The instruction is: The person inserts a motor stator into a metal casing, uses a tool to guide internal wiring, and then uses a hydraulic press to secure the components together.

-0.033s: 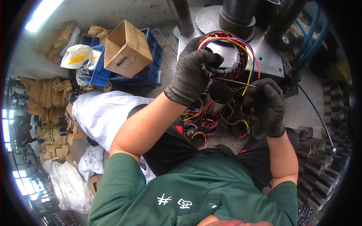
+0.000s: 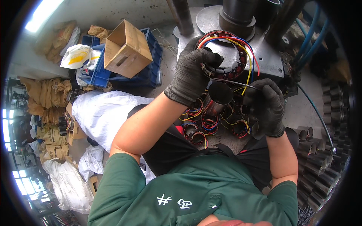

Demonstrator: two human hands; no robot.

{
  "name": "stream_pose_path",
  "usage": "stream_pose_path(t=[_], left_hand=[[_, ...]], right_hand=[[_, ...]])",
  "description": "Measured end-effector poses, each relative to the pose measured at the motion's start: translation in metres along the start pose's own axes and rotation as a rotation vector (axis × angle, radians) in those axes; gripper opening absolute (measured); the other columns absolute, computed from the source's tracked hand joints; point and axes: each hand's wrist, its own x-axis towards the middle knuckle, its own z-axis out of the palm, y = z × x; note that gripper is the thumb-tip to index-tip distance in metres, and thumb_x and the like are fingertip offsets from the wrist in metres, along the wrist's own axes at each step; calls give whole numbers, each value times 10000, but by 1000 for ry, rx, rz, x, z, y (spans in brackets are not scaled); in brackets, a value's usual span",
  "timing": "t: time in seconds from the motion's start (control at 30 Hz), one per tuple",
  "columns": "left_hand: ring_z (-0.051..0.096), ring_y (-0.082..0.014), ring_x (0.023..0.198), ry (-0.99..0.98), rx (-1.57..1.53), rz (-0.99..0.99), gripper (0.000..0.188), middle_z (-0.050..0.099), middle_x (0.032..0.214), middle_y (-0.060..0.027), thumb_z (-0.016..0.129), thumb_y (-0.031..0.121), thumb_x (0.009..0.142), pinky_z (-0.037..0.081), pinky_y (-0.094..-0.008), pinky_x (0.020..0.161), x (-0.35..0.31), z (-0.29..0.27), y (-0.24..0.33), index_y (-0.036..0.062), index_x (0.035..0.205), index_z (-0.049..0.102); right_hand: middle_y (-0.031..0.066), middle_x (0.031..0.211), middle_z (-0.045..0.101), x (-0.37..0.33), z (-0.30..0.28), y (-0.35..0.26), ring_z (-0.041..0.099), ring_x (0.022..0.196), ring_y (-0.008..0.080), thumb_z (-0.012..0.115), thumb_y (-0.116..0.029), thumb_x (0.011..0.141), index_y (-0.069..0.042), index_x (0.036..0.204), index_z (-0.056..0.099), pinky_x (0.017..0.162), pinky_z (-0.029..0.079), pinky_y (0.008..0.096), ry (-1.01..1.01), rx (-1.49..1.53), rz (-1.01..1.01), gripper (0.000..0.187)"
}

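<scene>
My left hand (image 2: pixel 192 71), in a dark glove, grips a ring-shaped motor stator (image 2: pixel 241 66) by its left side, with the thumb inside the ring. Red, blue, yellow and white lead wires (image 2: pixel 252 56) arch over the stator and hang down its right side. My right hand (image 2: pixel 266 107), gloved too, is closed on a thin metal rod (image 2: pixel 239 81). The rod's far end reaches the stator's lower left edge; its grip end is hidden in my fingers. Beneath, an open metal cylinder (image 2: pixel 218 98) stands among several wired stators (image 2: pixel 194 134).
Just beyond the stator is a press with a metal plate (image 2: pixel 269 56) and thick columns (image 2: pixel 181 17). To the right, a lever with a ball end (image 2: pixel 332 150) hangs near stacked metal cylinders (image 2: pixel 316 180). A cardboard box (image 2: pixel 128 49) sits on blue crates (image 2: pixel 154 64) at left.
The coloured wires have shifted slightly over the stator, the blue one now showing more at the top. Both hands stay almost in place.
</scene>
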Motion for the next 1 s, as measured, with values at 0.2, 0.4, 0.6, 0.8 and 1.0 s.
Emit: stream_pose_path(t=[0.2,0.4,0.6,0.8,1.0], left_hand=[[669,-206,871,70,60,55,606,685,1010,-104,667,54,714,591,-337,805,2,5,3,-36,1310,607],[696,-224,1044,14,244,185,656,707,1163,-129,757,45,739,574,-371,953,-1,2,2,-33,1363,570],[684,-184,1060,-23,432,241,642,703,1172,-109,823,71,798,568,-334,955,-5,6,-4,-21,1376,559],[683,-161,1004,-43,496,268,646,699,1155,-97,815,72,799,585,-305,876,-5,5,-7,-16,1388,563],[690,-162,1007,-42,506,255,637,703,1151,-90,817,67,800,588,-307,885,-5,5,-5,-11,1383,572]], right_hand=[[145,1005,737,-2,-1,-6,713,837,225,690,-214,986,15,1133,684,771,595,349,-68,-8,-111,273],[117,1009,732,-1,3,-12,688,863,184,695,-196,964,14,1114,694,794,571,328,-97,-150,-110,258],[98,978,706,-4,0,-8,700,871,169,689,-206,963,17,1112,679,728,571,292,-79,-351,-135,269],[51,936,706,-10,-5,-26,636,837,120,715,-247,921,1,1067,710,757,512,282,-133,-457,-60,288],[44,888,706,-11,2,-25,633,786,109,703,-250,922,-3,1055,708,720,507,271,-90,-392,-112,280]])
